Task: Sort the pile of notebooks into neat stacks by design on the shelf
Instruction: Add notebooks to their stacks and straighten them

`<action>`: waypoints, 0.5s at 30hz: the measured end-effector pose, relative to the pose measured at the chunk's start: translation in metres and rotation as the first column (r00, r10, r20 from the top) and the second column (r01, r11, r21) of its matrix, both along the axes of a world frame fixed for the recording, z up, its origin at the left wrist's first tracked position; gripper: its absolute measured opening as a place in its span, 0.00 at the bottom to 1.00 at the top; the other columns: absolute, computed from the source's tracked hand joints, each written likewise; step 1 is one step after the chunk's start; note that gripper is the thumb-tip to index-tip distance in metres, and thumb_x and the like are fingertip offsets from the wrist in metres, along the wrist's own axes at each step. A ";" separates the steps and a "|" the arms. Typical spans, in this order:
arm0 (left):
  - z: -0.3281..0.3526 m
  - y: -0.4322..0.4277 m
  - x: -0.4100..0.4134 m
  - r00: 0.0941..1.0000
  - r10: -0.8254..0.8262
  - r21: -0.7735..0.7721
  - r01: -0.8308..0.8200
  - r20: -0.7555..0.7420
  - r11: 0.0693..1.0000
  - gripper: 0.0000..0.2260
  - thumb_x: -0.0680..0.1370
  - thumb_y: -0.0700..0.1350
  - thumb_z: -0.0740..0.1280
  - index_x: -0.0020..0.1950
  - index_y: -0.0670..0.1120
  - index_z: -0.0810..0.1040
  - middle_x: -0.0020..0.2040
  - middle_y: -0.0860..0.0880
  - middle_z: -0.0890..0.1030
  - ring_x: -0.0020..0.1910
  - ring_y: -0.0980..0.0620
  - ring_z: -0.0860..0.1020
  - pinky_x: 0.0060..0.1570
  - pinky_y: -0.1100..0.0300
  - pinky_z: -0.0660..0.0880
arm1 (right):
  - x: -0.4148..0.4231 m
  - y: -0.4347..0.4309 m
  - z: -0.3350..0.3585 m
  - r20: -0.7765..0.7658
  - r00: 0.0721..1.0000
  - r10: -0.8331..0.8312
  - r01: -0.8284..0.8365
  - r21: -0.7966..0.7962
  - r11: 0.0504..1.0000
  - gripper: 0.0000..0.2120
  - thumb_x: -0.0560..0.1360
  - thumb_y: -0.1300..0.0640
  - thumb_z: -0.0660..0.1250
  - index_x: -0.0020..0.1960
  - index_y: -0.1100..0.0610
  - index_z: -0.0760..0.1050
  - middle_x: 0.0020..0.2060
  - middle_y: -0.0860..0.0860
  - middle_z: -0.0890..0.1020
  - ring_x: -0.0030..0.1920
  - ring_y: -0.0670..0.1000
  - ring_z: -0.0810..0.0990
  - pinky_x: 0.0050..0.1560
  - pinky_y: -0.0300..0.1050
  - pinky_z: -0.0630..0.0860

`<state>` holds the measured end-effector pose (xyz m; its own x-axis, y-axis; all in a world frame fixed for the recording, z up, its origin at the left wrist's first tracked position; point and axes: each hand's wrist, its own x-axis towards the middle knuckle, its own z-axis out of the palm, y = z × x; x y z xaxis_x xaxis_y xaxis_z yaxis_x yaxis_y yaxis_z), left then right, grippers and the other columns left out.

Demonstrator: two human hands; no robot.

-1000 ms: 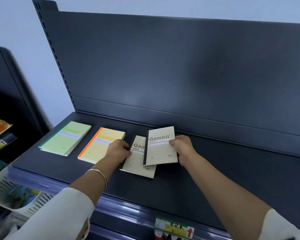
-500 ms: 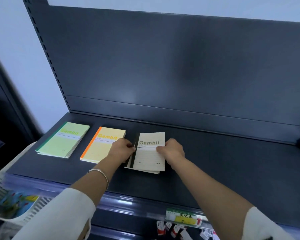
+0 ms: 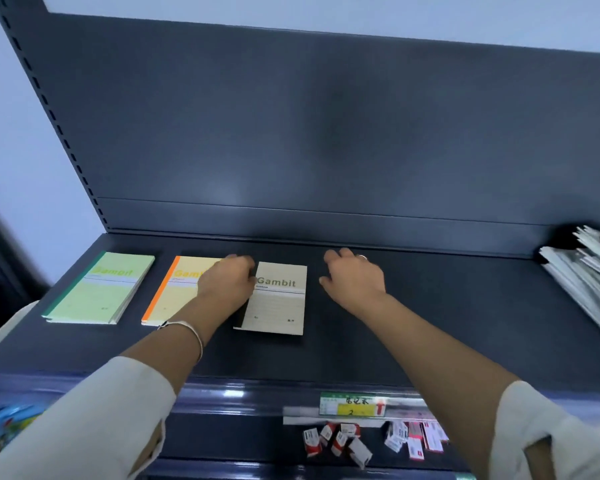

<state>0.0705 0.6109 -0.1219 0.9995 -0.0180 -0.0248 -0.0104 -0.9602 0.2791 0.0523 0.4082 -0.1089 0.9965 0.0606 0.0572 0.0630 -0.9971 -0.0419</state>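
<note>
**Cream stack squared up, right hand leaving for the pile**

A second ago we held a cream Gambit notebook askew over another of the same design, one hand on each side. Now the two lie flush as one cream stack (image 3: 278, 299) on the shelf (image 3: 447, 323), in the left half and just right of the orange-spined yellow stack (image 3: 174, 289), with the green stack (image 3: 99, 287) nearest the shelf's left edge. Three designs stand in a row along the left portion, each roughly parallel to the front edge. We judge this placement finished.

Our right hand (image 3: 355, 282) has let go and moved off to the right; it hovers over bare shelf just beside the cream stack, palm down, fingers loosely spread and lightly curled, holding nothing. A ring shows on one finger. The forearm runs in from the lower right, sleeve pushed back.

Our left hand (image 3: 229, 284) rests against the cream stack's left edge, overlapping the yellow stack beneath it. Its fingers are curled in, pressing or steadying the dark spine rather than gripping; we cannot tell whether anything is pinched between them. A bracelet (image 3: 191, 332) sits on the wrist.

The unsorted pile of notebooks (image 3: 586, 271) lies fanned out at the shelf's far right edge, well apart from the stacks. We judge the next step to be fetching another notebook from there, and most of the sorting looks yet to be done.
</note>
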 end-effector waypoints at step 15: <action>0.075 -0.246 -0.024 0.827 -0.514 0.135 0.496 0.229 0.858 0.11 0.79 0.52 0.60 0.59 0.51 0.75 0.55 0.50 0.75 0.57 0.49 0.74 0.52 0.53 0.75 | -0.085 -0.231 0.063 0.175 0.963 -0.203 0.231 -0.161 0.959 0.16 0.78 0.49 0.59 0.63 0.55 0.69 0.60 0.54 0.73 0.63 0.59 0.70 0.59 0.53 0.67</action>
